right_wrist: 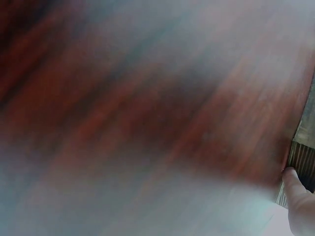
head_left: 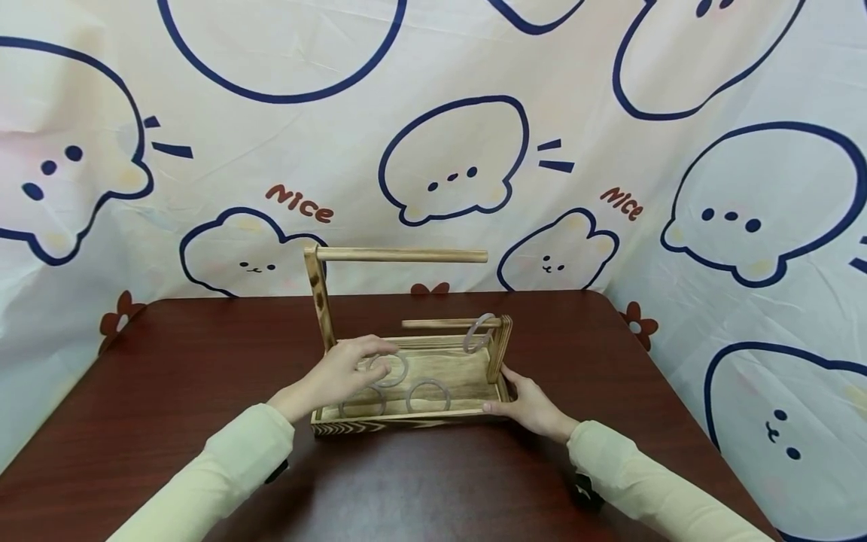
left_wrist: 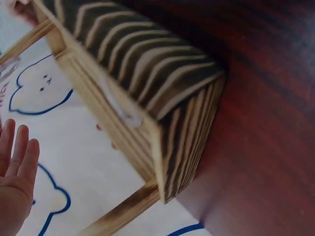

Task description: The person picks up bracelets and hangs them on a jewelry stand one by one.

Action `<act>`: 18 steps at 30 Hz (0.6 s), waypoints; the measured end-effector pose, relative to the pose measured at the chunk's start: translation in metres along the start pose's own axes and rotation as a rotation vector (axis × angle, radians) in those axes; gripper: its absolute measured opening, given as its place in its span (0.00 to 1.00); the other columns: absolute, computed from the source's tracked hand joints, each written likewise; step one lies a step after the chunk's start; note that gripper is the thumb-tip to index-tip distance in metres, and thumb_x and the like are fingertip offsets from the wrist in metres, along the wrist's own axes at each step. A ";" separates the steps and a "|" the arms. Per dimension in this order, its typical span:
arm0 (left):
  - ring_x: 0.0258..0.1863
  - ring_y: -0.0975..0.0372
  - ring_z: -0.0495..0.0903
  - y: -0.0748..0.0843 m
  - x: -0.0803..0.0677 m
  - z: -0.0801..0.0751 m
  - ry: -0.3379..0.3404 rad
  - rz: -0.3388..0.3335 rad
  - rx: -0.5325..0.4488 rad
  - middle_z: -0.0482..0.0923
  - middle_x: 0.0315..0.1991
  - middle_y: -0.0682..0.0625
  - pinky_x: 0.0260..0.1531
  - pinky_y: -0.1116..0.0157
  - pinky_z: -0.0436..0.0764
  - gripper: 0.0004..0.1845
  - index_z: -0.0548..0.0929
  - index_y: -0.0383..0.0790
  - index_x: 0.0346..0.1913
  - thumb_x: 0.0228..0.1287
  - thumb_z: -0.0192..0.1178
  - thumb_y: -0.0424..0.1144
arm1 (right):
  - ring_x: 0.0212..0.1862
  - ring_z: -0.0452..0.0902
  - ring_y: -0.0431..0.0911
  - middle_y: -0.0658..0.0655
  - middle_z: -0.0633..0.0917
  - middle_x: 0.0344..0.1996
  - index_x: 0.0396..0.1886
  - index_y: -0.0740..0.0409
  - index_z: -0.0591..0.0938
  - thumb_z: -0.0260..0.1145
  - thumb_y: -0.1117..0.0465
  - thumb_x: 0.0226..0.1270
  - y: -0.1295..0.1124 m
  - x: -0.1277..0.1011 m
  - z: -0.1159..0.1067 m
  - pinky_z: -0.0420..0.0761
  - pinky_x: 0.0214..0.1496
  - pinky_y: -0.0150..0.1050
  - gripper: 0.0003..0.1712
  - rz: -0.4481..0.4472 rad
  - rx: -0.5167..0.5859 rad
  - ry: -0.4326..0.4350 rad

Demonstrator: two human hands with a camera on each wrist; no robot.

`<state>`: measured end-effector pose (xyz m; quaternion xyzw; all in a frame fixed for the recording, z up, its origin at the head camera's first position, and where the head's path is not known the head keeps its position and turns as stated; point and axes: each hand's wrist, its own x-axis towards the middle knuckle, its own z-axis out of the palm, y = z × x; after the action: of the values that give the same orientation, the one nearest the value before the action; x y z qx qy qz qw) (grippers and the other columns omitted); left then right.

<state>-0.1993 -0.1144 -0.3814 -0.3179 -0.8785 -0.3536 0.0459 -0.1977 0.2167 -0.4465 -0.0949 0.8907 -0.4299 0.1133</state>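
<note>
A burnt-wood tray (head_left: 406,421) stands on the dark red table (head_left: 169,376). A tall left post carries a long dowel (head_left: 406,255); a short right post carries a lower dowel (head_left: 433,324) with one grey ring (head_left: 478,333) hanging on it. Three more grey rings lie in the tray (head_left: 428,395). My left hand (head_left: 387,357) reaches into the tray with straight fingers spread over the rear ring (head_left: 400,373). Whether it touches the ring I cannot tell. My right hand (head_left: 504,391) grips the tray's front right corner. The left wrist view shows the tray's corner (left_wrist: 162,88) and my straight fingers (left_wrist: 17,157).
A white cloth printed with blue cartoon outlines (head_left: 454,165) hangs close behind the table and wraps both sides. The right wrist view is blurred: table top (right_wrist: 147,123), a fingertip (right_wrist: 295,196) against the tray's edge (right_wrist: 302,157).
</note>
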 end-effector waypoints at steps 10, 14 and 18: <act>0.51 0.50 0.77 -0.009 0.001 0.031 -0.106 -0.022 -0.074 0.77 0.52 0.44 0.47 0.55 0.77 0.15 0.79 0.35 0.52 0.63 0.56 0.34 | 0.69 0.50 0.56 0.65 0.55 0.69 0.70 0.67 0.52 0.71 0.50 0.52 0.000 0.000 0.000 0.60 0.66 0.53 0.54 -0.012 -0.004 -0.002; 0.50 0.52 0.77 -0.014 0.003 0.042 -0.130 -0.005 -0.063 0.78 0.50 0.45 0.48 0.57 0.77 0.15 0.78 0.33 0.52 0.64 0.55 0.34 | 0.70 0.49 0.56 0.64 0.55 0.69 0.70 0.67 0.52 0.70 0.49 0.52 0.002 0.000 0.001 0.60 0.66 0.53 0.55 -0.012 -0.006 -0.003; 0.52 0.54 0.75 -0.016 0.009 0.048 -0.150 -0.007 -0.083 0.78 0.50 0.46 0.50 0.59 0.77 0.16 0.78 0.35 0.54 0.64 0.54 0.34 | 0.70 0.49 0.56 0.64 0.55 0.69 0.70 0.67 0.52 0.71 0.49 0.51 0.002 0.001 0.001 0.60 0.66 0.53 0.54 -0.013 -0.003 0.001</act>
<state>-0.2088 -0.0875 -0.4238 -0.3421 -0.8651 -0.3652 -0.0344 -0.1983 0.2173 -0.4489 -0.1007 0.8907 -0.4293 0.1101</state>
